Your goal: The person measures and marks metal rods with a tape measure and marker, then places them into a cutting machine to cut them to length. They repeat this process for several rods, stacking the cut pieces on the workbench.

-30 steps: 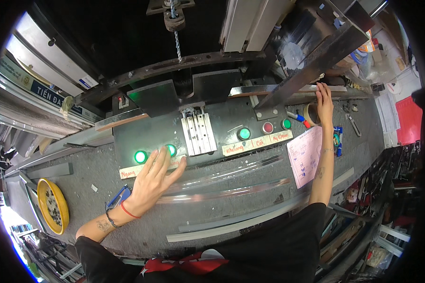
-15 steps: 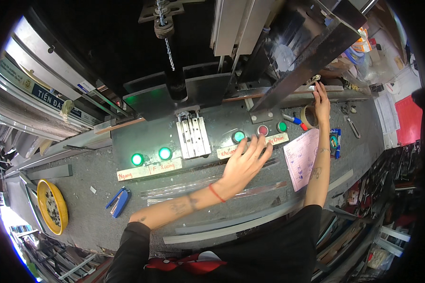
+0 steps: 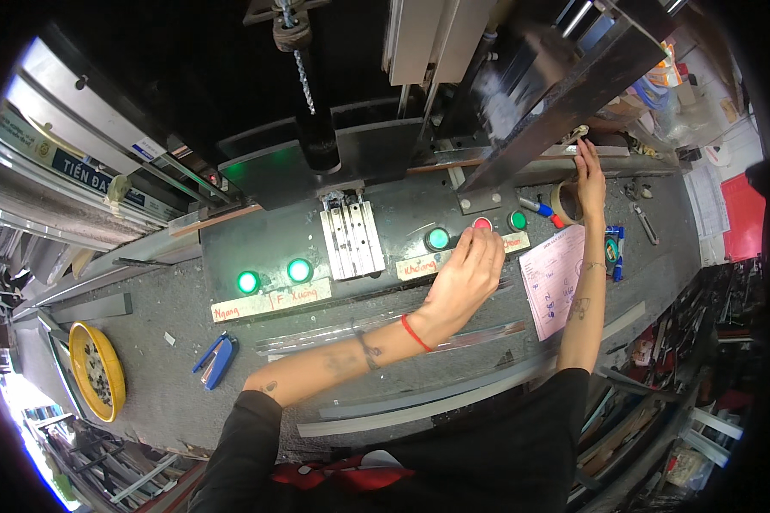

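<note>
My left hand (image 3: 468, 275) reaches over the front of the black control panel (image 3: 231, 248), fingers drawn together and curled at a red push button (image 3: 482, 224). Its fingertips are at the button's near edge; whether they press it I cannot tell. Green buttons (image 3: 437, 238) (image 3: 518, 221) flank the red one. My right hand (image 3: 590, 178) is at the back ledge, fingers stretched up beside a small pale fitting (image 3: 580, 133) at the end of a metal strip (image 3: 565, 151). A drill bit (image 3: 304, 84) hangs above a silver slotted clamp block (image 3: 352, 241).
A pink written sheet (image 3: 549, 291) lies under my right forearm, with a tape roll (image 3: 565, 203) and markers (image 3: 541, 210) beyond. On the left are a blue stapler (image 3: 216, 361) and a yellow bowl (image 3: 118, 376) of small parts. Metal strips (image 3: 453, 400) lie along the front; a dark slanted beam (image 3: 565, 103) stands right.
My left hand has shifted slightly right, and its spread fingers have come together at the red button, which looks brighter. My right hand has stayed at the ledge.
</note>
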{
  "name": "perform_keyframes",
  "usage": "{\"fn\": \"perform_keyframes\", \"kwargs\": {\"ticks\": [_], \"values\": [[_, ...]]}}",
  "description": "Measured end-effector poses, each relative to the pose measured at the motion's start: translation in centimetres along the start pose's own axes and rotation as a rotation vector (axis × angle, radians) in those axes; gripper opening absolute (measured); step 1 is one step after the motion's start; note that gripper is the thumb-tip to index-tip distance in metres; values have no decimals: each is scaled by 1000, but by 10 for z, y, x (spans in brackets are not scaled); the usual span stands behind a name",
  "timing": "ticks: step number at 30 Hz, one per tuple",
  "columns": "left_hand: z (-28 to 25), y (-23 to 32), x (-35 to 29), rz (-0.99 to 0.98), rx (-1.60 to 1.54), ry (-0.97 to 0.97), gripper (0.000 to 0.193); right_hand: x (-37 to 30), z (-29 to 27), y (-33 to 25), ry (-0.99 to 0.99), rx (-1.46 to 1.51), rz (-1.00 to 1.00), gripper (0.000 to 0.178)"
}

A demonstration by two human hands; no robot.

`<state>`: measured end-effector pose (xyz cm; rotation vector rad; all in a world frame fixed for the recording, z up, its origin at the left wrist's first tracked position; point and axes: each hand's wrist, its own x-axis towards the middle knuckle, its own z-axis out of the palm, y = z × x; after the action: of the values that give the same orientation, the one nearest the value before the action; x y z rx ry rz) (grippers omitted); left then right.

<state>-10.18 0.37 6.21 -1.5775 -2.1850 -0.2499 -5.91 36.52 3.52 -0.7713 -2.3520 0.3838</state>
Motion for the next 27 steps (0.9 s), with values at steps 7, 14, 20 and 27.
{"fn": "perform_keyframes", "kwargs": {"ticks": [7,14,20,27], "values": [[7,6,1,-30,36,38,43,2,0,0,-12,-65,-30,36],[7,11,4,-48,73,13,42,2,2,4,-15,-84,-37,37],[6,16,10,-67,57,2,46,-1,-7,-1,-66,-155,-27,38],[-14,-27,-40,23,-290,160,53,-13,-41,-3,-137,-522,-201,31]]}}
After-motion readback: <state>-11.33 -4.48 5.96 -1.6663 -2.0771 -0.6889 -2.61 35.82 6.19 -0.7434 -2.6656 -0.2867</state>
